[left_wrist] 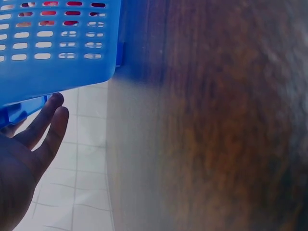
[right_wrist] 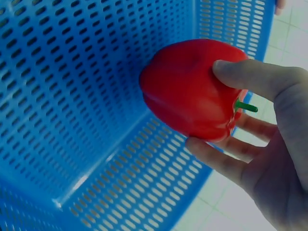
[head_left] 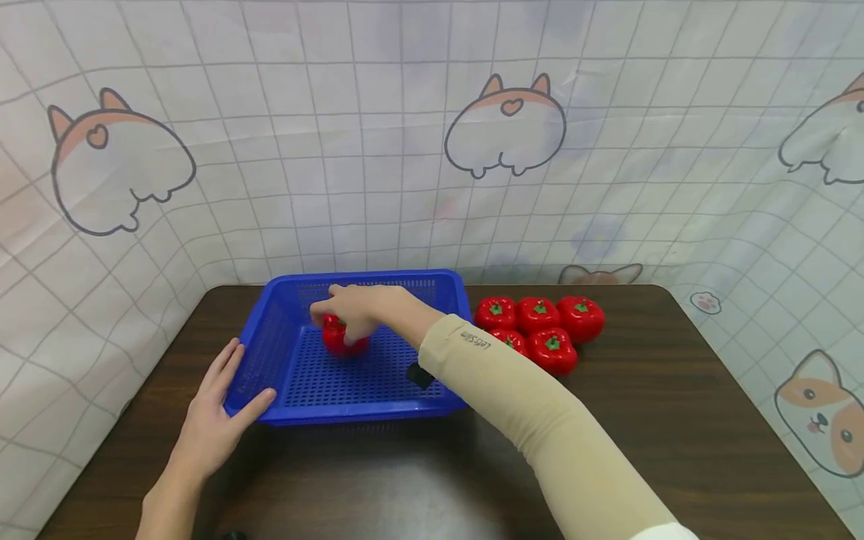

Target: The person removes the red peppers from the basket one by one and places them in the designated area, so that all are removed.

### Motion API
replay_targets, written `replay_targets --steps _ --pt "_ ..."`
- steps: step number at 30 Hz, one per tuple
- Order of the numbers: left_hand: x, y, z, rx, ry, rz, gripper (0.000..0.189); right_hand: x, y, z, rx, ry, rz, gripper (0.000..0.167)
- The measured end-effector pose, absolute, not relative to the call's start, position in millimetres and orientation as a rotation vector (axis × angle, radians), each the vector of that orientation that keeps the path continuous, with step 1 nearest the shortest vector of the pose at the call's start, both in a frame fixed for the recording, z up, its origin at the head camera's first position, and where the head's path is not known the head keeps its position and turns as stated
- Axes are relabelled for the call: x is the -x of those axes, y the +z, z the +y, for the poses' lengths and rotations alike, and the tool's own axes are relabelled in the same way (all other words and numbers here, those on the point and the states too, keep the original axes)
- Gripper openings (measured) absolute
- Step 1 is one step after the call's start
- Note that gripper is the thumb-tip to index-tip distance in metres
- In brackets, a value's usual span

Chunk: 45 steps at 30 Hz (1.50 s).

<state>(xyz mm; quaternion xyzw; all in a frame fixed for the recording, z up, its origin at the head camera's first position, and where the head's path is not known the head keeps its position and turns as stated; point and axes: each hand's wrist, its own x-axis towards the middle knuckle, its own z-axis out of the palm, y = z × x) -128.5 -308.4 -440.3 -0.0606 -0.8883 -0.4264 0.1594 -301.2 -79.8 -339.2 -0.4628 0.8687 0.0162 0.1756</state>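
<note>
My right hand point(head_left: 354, 306) reaches into the blue plastic basket point(head_left: 364, 411) and grips a red bell pepper point(head_left: 343, 341). In the right wrist view the thumb lies on one side of the bell pepper point(right_wrist: 187, 91) and the fingers on the other, with its green stem toward the palm. On the basket's left side, my left hand point(head_left: 216, 405) touches the rim, its thumb over the near corner and its fingers fairly straight along the outer side. The left wrist view shows those fingers point(left_wrist: 45, 130) beside the basket wall point(left_wrist: 57, 72).
Several red bell peppers point(head_left: 540, 322) sit grouped on the dark wooden table point(head_left: 648, 420), right of the basket. A cloth point(head_left: 418, 150) with a grid and cartoon dogs hangs behind the table. A small black object point(head_left: 234, 535) shows at the bottom edge.
</note>
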Motion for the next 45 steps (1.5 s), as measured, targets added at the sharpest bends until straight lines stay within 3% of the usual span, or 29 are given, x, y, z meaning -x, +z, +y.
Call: replay_targets --steps 18,45 --pt "128.5 -440.7 -308.2 0.171 -1.212 -2.546 0.087 298.6 -310.9 -30.5 1.500 -0.138 2.476 0.049" --pt "128.4 -440.4 -309.1 0.177 -1.206 -2.542 0.086 297.1 -286.6 47.0 1.494 -0.319 2.546 0.049"
